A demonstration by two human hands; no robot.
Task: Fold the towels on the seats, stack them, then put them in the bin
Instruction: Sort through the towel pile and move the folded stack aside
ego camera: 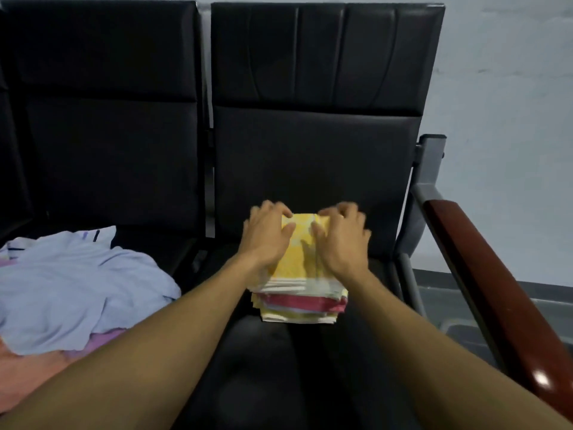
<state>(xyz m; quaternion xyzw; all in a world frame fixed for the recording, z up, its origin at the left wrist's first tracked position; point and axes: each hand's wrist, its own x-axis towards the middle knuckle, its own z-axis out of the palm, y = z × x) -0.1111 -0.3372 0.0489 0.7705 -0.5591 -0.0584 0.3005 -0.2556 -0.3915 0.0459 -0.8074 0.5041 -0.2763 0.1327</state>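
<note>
A stack of folded towels (299, 301) lies on the right black seat (310, 169), its top towel yellow (302, 256), with red, white and yellow layers showing at the near edge. My left hand (268, 234) lies on the top towel's left side and my right hand (339, 237) on its right side. The fingers of both hands curl over the towel's far edge. A loose heap of unfolded towels (71, 280), pale blue over pink and orange, fills the left seat. No bin is in view.
A wooden-topped armrest (493, 277) on a grey metal frame runs along the right of the seat. Tall black backrests (325, 57) stand behind both seats. A grey wall (511, 72) is on the right.
</note>
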